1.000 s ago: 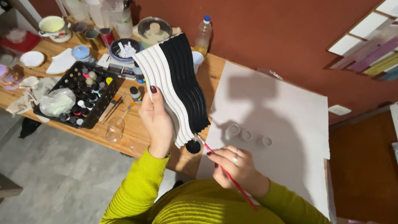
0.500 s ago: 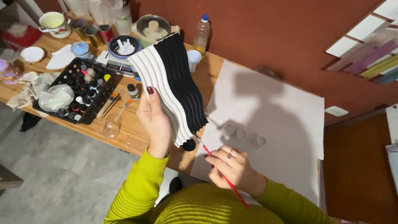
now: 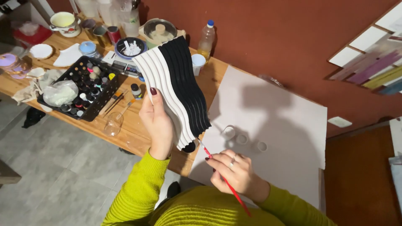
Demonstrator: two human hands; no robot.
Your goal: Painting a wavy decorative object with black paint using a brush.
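Observation:
My left hand [image 3: 158, 121] holds a tall wavy ribbed vase [image 3: 176, 88] by its white side; the right half of the vase is painted black. My right hand [image 3: 236, 173] grips a thin red paintbrush [image 3: 222, 178], whose tip touches the lower black edge of the vase. Both sleeves are yellow-green knit.
A large grey board [image 3: 276, 125] lies on the wooden table [image 3: 130, 129] with three small cups [image 3: 243, 139] on it. A black tray of paint bottles [image 3: 81, 90], a plastic bottle [image 3: 206, 39], a white mug [image 3: 198, 63], pots and rags crowd the left side.
The vase and both hands hold nearly the same pose. The brush tip stays at the vase's lower edge; the view has shifted slightly.

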